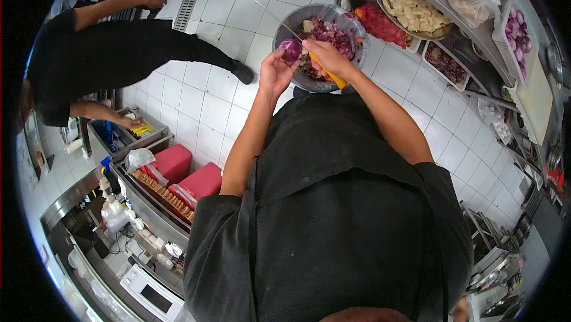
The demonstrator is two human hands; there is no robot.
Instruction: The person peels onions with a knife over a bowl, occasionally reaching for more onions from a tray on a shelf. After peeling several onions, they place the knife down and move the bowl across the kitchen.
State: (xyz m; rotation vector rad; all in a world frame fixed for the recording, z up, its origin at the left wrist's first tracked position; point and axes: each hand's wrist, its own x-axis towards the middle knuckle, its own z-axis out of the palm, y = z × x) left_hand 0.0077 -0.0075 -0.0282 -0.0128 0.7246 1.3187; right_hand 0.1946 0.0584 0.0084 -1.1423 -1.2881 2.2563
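Your left hand [278,73] grasps a red onion [291,50] in its fingers, holding it up at the left side of the lined bin [321,10]. Your right hand [327,59] is wrapped around the orange handle of a knife [336,78], whose thin blade points forward and to the left, past the onion. Whether the edge touches the skin is hard to tell from this height. Purple peelings [333,35] lie in the bin below your hands. Just right of it sits a red mesh bag [380,25], while a co-worker in black [101,54] stands to your left.
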